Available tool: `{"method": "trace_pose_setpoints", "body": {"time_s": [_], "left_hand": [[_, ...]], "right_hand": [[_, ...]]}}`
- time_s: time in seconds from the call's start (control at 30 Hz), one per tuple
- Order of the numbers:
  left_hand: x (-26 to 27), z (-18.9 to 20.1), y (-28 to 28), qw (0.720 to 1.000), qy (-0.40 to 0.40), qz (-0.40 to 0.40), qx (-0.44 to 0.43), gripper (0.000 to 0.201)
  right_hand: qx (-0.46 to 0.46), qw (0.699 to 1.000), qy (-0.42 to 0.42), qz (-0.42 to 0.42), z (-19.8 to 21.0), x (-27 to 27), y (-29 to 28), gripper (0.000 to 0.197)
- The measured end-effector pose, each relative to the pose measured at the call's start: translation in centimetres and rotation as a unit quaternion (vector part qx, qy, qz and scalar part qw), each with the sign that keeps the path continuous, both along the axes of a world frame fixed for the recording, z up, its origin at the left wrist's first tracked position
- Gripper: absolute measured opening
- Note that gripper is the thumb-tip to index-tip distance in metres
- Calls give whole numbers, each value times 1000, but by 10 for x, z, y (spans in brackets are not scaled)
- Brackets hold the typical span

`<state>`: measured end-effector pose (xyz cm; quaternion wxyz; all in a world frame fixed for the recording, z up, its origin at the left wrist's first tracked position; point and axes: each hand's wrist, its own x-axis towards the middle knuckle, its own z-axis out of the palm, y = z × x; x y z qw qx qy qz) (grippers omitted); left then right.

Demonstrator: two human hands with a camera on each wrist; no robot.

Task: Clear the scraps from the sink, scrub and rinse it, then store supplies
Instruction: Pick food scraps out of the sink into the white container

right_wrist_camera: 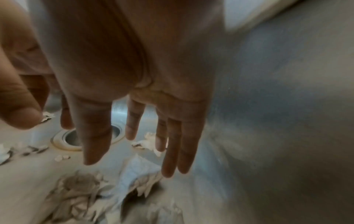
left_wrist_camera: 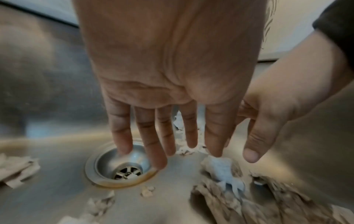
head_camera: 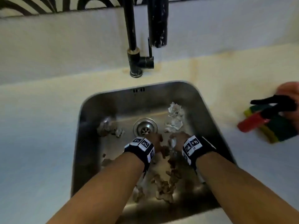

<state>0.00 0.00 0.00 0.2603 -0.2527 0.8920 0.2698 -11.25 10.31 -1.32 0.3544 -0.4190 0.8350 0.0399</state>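
Observation:
Both my hands are down in the steel sink point(head_camera: 90, 110), fingers straight and pointing at the bottom. My left hand point(head_camera: 156, 141) hovers by the drain point(left_wrist_camera: 122, 168) and holds nothing point(left_wrist_camera: 168, 150). Just right of it, my right hand point(head_camera: 177, 139) hangs empty over a pale scrap point(right_wrist_camera: 138, 171); its fingers point(right_wrist_camera: 170, 159) are spread. Brown scraps point(head_camera: 165, 183) lie under my forearms. Crumpled white paper point(head_camera: 174, 117) sits behind the drain on the right, and a foil-like wad point(head_camera: 106, 126) lies on the left.
A black faucet point(head_camera: 134, 50) rises behind the sink. On the counter point(head_camera: 40, 126) to the right lie a red spray bottle with a black trigger point(head_camera: 258, 117) and green and yellow sponges point(head_camera: 278, 131). The patterned wall runs along the back.

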Motion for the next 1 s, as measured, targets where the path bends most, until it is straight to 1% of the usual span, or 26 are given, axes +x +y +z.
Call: {"method": "trace_pose_setpoints", "body": {"time_s": [0.03,0.07,0.13,0.2,0.27,0.33,0.4,0.47,0.57,0.63,0.7,0.77,0.83,0.9,1.0], "left_hand": [[-3,-5,2,1000,-15,-9,8,44],[-6,-14,4,1000,-8,-11,5,39],[-8,-27,10,1000,-23,-12,3,25],[-11,-41,19,999,-35,-27,5,35],[-11,-53,25,999,-46,-28,-4,42],[-10,-62,30,999,-47,-14,-6,44],[-9,-68,33,999,-38,-5,-9,41],[-10,-69,34,999,-34,5,-17,39],[-15,-71,33,998,-52,10,-38,38],[-20,-72,31,996,-70,-9,-54,39],[-23,-74,29,995,-79,-14,-57,36],[-27,-75,27,995,-78,-8,-55,35],[-30,-75,28,996,-72,-8,-52,39],[-33,-72,32,996,-77,-28,-48,43],[-35,-75,37,992,-95,-52,-71,45]], "right_hand": [[6,1000,-3,1,-6,0,-2,48],[6,1000,-2,-4,-10,1,-3,47],[23,1000,13,4,-18,4,-3,39],[50,998,26,-3,-32,4,-3,30],[64,998,21,-5,-32,5,-5,27],[82,997,13,6,-34,3,-5,24],[94,995,12,23,-32,2,-1,20],[87,996,9,10,-17,1,1,19],[70,997,-20,-11,26,-3,3,28],[36,998,-41,-38,56,-7,5,31],[3,998,-40,-50,76,-8,13,30],[-10,998,-37,-57,90,-7,23,30],[-22,997,-38,-69,101,-5,33,28],[-42,995,-39,-84,108,-5,44,26],[-69,992,-41,-101,119,-1,58,28]]}}
